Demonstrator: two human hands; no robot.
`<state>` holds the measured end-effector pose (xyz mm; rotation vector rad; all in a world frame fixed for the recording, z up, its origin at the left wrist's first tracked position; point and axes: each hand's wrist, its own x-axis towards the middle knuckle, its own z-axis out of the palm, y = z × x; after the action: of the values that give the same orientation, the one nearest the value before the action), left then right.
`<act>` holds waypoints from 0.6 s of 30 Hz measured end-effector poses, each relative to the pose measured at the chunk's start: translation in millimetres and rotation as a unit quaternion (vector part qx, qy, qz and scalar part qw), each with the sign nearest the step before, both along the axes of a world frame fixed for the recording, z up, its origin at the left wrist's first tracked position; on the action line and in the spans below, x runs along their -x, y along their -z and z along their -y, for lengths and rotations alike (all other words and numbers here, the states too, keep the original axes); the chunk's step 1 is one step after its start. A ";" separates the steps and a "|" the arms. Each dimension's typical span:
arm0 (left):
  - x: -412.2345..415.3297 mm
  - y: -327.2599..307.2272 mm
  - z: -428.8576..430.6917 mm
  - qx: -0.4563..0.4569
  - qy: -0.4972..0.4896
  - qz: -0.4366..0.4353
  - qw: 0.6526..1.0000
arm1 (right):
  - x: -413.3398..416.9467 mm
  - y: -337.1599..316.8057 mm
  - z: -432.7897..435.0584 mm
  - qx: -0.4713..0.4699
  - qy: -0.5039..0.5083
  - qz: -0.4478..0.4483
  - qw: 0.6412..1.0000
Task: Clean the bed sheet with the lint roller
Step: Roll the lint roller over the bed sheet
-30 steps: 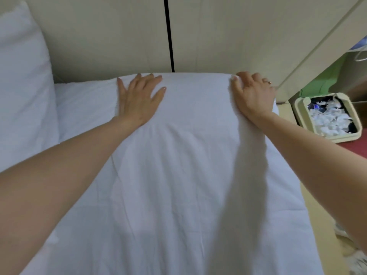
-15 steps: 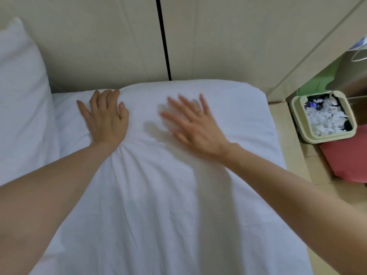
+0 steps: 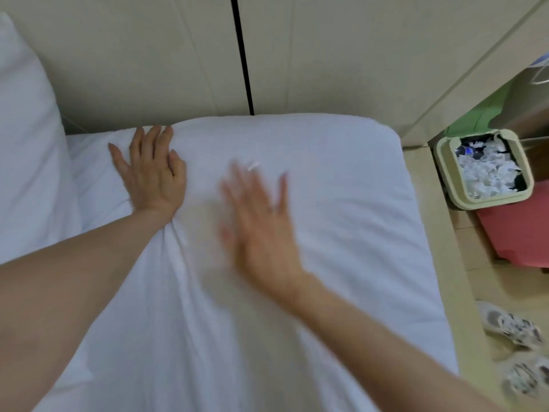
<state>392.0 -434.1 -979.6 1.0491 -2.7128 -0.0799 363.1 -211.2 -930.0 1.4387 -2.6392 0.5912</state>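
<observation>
A white bed sheet [image 3: 341, 203] covers the mattress, with creases running down from my left wrist. My left hand [image 3: 151, 173] presses flat on the sheet near the far left part, fingers straight and pointing at the wall. My right hand [image 3: 261, 221] is blurred with motion, fingers spread and straight, over the middle of the sheet. Whether it touches the cloth I cannot tell. No lint roller is in view.
A white pillow [image 3: 26, 162] leans at the left against the beige wall [image 3: 326, 55]. Right of the bed stand a bin [image 3: 445, 176] full of crumpled white paper and a red box [image 3: 517, 233]. Pale shoes [image 3: 517, 346] lie on the floor.
My right hand has swept from the sheet's far right corner to the middle and then drawn back toward me. My left hand slid left toward the pillow and now stays pressed.
</observation>
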 end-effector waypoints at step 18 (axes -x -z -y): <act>-29.6 -41.3 -46.4 -0.140 0.003 -0.064 0.988 | 21.3 3.5 -198.6 -0.056 0.384 0.085 0.918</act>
<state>421.6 -387.7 -938.3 1.0651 -2.6397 -0.5249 341.7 -12.6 -933.5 0.2668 -3.0714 0.4797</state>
